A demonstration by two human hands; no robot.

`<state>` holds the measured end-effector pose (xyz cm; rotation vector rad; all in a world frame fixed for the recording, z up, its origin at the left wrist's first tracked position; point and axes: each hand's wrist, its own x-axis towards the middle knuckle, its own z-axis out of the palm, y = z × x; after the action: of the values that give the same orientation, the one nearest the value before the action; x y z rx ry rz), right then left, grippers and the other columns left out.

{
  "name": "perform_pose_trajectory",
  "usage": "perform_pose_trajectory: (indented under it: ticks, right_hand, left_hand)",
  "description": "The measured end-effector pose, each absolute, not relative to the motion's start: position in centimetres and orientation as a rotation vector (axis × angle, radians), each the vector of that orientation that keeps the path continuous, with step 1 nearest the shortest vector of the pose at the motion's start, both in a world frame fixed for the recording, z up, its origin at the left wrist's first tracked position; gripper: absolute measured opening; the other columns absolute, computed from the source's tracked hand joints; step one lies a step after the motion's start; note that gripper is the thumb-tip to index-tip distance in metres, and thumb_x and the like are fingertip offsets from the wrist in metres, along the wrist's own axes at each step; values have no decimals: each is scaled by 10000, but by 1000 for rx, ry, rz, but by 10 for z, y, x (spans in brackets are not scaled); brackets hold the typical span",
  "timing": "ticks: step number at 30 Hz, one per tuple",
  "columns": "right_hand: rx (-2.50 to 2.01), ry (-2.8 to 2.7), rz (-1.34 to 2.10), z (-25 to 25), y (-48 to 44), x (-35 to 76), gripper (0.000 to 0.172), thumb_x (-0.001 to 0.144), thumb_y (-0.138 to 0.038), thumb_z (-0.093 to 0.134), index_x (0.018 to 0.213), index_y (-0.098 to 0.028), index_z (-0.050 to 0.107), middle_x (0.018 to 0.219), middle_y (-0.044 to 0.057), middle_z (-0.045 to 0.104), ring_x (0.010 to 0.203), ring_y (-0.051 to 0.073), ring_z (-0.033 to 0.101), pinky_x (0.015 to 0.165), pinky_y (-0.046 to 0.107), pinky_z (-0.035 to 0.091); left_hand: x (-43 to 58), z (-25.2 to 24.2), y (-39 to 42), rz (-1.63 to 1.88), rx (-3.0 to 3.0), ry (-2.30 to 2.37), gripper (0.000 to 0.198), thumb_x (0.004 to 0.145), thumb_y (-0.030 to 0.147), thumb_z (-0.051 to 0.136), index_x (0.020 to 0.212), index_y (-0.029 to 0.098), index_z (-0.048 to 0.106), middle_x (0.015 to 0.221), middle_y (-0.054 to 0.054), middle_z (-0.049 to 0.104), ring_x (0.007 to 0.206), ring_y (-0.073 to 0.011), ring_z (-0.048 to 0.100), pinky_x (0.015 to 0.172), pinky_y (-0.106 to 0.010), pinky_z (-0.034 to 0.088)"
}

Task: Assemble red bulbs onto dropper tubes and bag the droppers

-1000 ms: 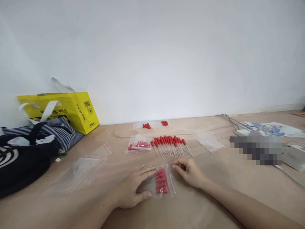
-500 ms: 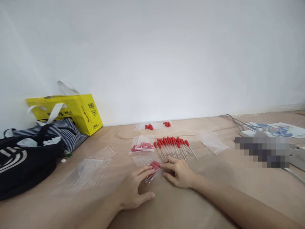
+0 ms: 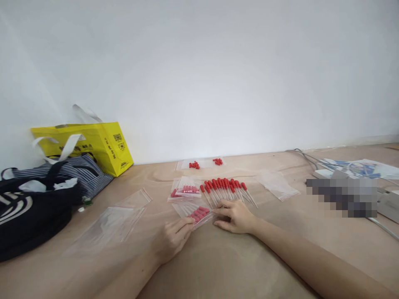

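A clear zip bag (image 3: pixel 183 209) holding several red-bulbed droppers (image 3: pixel 200 213) lies in front of me. The fingers of my left hand (image 3: pixel 174 240) are closed on the left end of its mouth. At the right end, the fingertips of my right hand (image 3: pixel 236 216) pinch the same bag's edge. Just beyond my right hand, loose glass droppers with red rubber bulbs (image 3: pixel 225 183) are fanned out, their thin tips toward me. Filled zip bags (image 3: pixel 187 192) with red bulbs inside lie behind the held bag.
Flat zip bags (image 3: pixel 109 222) lie on the left of the wooden table (image 3: pixel 218 265). Another plastic bag (image 3: pixel 277 185) is right of the droppers. Loose red bulbs (image 3: pixel 193 165) sit by the wall. A yellow bag (image 3: pixel 124 155) and black bag (image 3: pixel 37 220) stand left; cables (image 3: pixel 307 155) lie right.
My left hand's spread fingers have closed on the bag's left edge. The bag's mouth has flattened and stretched out between both hands, and my right hand has shifted slightly away from me.
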<state>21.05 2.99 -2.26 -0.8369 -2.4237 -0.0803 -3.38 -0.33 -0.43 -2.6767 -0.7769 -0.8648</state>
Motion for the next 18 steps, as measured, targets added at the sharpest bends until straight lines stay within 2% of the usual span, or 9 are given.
perform_pose_trajectory:
  ticks: [3, 9, 18]
  right_hand:
    - [-767, -2396, -196, -26, 32, 206, 212, 821, -304, 437, 885, -213, 617, 785, 31, 609, 640, 105, 548, 543, 210, 344]
    - [-684, -2403, -387, -29, 36, 199, 264, 845, -169, 329, 821, -170, 591, 676, 33, 574, 559, 102, 487, 513, 227, 327]
    - [-672, -2379, -339, -23, 33, 198, 233, 859, -235, 365, 807, -158, 578, 714, 36, 587, 619, 114, 508, 537, 230, 347]
  left_hand:
    - [-35, -6, -2, -942, -2670, -872, 227, 840, 122, 380, 833, 187, 598, 846, -29, 676, 777, -124, 639, 692, -219, 528]
    - [-36, -6, 1, -961, -2675, -859, 189, 831, 129, 415, 822, 188, 595, 843, -26, 679, 768, -122, 641, 689, -218, 529]
    - [-34, 0, 0, -900, -2573, -748, 197, 830, 97, 402, 843, 175, 582, 824, -29, 684, 744, -126, 648, 624, -206, 526]
